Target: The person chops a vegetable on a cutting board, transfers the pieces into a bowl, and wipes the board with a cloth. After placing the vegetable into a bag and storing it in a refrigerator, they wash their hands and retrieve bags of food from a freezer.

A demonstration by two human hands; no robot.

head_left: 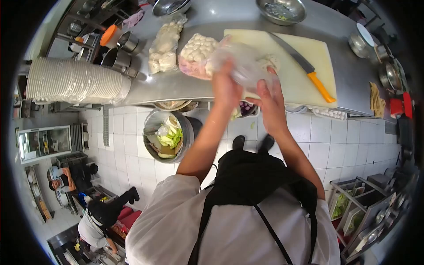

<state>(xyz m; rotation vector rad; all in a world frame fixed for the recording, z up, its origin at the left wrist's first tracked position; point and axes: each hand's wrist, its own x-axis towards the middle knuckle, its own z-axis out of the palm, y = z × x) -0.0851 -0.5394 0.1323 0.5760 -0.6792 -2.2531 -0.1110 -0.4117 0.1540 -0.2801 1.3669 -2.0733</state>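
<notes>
A clear plastic bag [240,59], smeared by motion, is over the left part of a pale cutting board [289,66]. My left hand [227,86] is blurred and closed on the near left side of the bag. On the bag's right, my right hand [273,104] is open, thumb and fingers apart, close against the plastic. Whitish pieces [268,62] show on the board behind the bag. To the left is a pinkish bag of white rounded pieces, like mushrooms [198,47]. A knife [304,64] with a yellow handle lies across the board's right side.
Another filled bag [165,46] and wrapped stacked containers [75,81] are on the steel counter [176,90]. Metal bowls [282,11] stand at the back. Below is a bin [148,137] with green scraps. Two other people [95,227] are at lower left.
</notes>
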